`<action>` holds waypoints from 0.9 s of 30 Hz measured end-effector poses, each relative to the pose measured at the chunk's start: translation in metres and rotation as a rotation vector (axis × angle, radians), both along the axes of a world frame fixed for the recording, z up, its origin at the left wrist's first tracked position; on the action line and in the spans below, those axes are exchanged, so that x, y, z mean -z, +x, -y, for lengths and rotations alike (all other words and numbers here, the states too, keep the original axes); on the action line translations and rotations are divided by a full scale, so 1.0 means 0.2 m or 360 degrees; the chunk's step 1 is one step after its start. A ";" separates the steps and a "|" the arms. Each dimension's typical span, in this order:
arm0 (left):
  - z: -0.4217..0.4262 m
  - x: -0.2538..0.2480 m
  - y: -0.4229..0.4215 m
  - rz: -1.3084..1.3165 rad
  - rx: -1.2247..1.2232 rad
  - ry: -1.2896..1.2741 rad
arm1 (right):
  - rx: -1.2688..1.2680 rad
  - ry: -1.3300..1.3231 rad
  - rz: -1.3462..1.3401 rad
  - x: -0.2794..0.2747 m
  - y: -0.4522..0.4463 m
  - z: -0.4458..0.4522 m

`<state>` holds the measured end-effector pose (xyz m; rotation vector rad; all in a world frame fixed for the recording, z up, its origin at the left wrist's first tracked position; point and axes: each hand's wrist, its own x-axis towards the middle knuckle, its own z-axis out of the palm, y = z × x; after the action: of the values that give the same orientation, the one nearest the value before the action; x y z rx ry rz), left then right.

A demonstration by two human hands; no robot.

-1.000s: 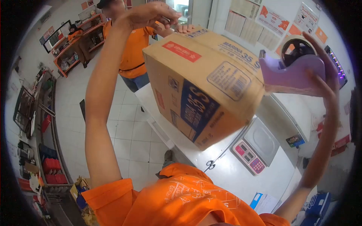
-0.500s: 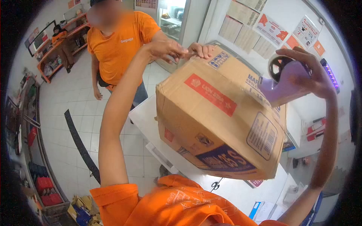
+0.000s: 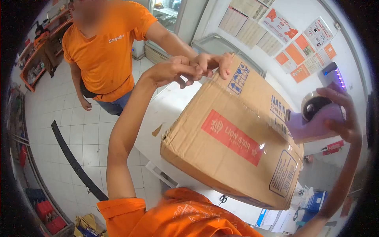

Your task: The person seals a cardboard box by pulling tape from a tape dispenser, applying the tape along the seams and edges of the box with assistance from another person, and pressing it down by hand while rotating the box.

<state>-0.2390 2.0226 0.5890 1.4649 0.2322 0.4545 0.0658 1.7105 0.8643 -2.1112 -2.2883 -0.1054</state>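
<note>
Right hand (image 3: 349, 124) was wrapped firmly around a purple plastic tape dispenser (image 3: 318, 129) with a pale tape roll (image 3: 306, 103); left hand (image 3: 173, 73), half curled, hung by one end of a large brown cardboard box (image 3: 244, 122) bearing a red label, though whether it pinched anything could not be told. The box sat over a smooth white table (image 3: 169, 102), its contents hidden. Steady tension and a straight line along the seam seemed likeliest to keep tape flat. A co-worker's hand (image 3: 217, 65) rested on the box's far edge. Beyond, a glass-fronted cabinet (image 3: 166, 14) held indistinct items.
</note>
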 end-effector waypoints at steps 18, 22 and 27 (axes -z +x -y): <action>0.06 0.11 0.00 0.0078 0.0020 -0.0091 | -0.0190 -0.0127 -0.0087 0.05 0.01 0.00; 0.09 0.12 -0.02 0.0097 -0.0004 -0.0087 | -0.0264 -0.0215 -0.0200 0.04 -0.01 -0.05; 0.10 0.12 -0.02 0.0131 -0.0029 -0.0153 | -0.0323 -0.0111 -0.0068 0.07 -0.04 -0.08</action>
<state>-0.2426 2.0016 0.5645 1.3478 0.1994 0.5109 0.0569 1.7267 0.8503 -1.8755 -2.4984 0.0243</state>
